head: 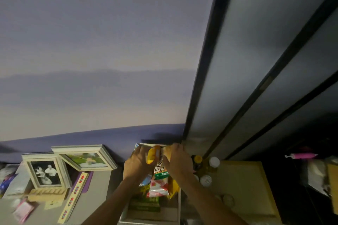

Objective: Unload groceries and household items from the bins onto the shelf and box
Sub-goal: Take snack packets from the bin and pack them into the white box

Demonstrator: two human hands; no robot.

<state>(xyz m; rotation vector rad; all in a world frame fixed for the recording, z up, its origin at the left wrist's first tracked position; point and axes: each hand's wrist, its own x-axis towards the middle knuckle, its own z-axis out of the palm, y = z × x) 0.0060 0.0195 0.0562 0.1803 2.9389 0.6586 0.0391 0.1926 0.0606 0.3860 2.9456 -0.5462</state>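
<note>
Lavender wall fills most of the view, with dark-framed sliding panels running up the right side. Below it, a grey desk carries 2 picture frames, a long patterned strip and a pink packet at the left. A white box sits at the desk's far edge against the wall, packed with groceries: a strawberry-print pack, a green carton and a striped box with printed lettering. Both forearms extend forward from the lower edge and converge over the far end of the box. The left hand is palm-down, its grip clenched on a yellow packet that stands at the back of the box. The right hand is also palm-down, fingers curled over a pale packet just beside the yellow one; the 2 hands nearly touch. To the right, several white-capped bottles stand near a yellow board. Further right, a pink tube-like item lies in a dark, unclear area.
</note>
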